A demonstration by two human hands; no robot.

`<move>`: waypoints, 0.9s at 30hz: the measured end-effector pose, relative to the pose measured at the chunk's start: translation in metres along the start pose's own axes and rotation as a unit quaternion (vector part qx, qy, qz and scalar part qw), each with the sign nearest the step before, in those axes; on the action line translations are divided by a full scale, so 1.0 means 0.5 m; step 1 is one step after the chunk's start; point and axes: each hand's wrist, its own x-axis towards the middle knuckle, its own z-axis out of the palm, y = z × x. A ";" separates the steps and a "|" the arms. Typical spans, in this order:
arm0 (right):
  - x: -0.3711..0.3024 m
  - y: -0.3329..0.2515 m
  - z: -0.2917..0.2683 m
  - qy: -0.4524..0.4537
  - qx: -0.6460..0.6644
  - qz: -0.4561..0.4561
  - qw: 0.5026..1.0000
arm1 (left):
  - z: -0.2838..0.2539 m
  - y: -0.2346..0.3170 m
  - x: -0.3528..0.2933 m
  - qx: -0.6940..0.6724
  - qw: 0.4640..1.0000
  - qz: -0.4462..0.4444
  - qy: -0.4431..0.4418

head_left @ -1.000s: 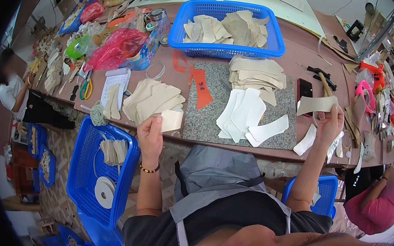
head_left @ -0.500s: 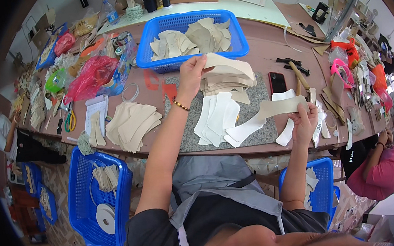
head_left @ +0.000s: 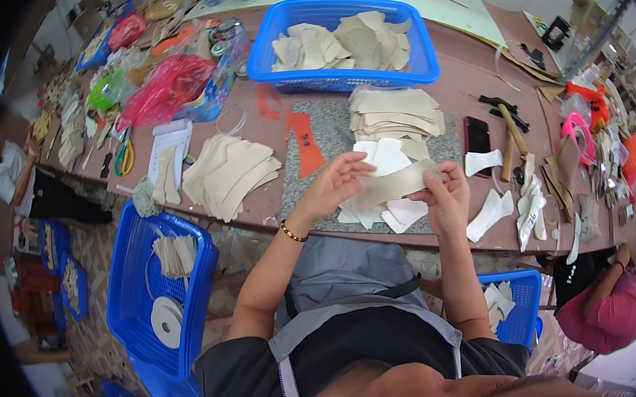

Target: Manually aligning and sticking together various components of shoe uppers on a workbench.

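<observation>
My right hand [head_left: 446, 192] pinches one end of a beige curved cut piece [head_left: 399, 183], which looks like fabric or leather. At its other end is my left hand [head_left: 338, 185], fingers spread and apparently not gripping. Under and around the held piece lie white cut pieces [head_left: 389, 156], partly hidden, on a grey speckled stone slab [head_left: 299, 196]. Beyond them rises a stack of beige pieces [head_left: 391, 119]. An orange template [head_left: 305, 144] rests on the slab's left part. To the right of my right hand are loose white pieces [head_left: 489, 214].
A blue basket [head_left: 337, 82] of beige pieces stands at the back. Left lies another beige pile [head_left: 227, 173]; right, a phone [head_left: 476, 135] and a hammer [head_left: 511, 138]. Blue baskets [head_left: 203, 278] flank me below the table edge. Co-workers sit right [head_left: 604, 309] and stand left [head_left: 16, 166].
My left hand has left the stack, letting go of its top piece, and come down to the held piece. My right hand has drawn that piece leftward over the white ones. The view has shifted.
</observation>
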 end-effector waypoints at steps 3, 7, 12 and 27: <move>-0.010 0.048 0.047 -0.070 -0.032 0.073 0.994 | -0.045 0.043 -0.074 0.028 0.997 -0.069 0.015; -0.010 0.070 0.061 -0.115 -0.122 0.073 0.983 | -0.206 0.069 -0.153 0.261 0.944 -0.040 0.198; 0.011 0.086 -0.017 -0.069 -0.184 0.045 0.979 | -0.281 0.112 -0.196 0.645 0.689 0.087 0.318; -0.048 0.111 0.015 -0.209 -0.701 -0.228 0.643 | 0.048 -0.084 -0.084 0.533 0.831 0.152 0.058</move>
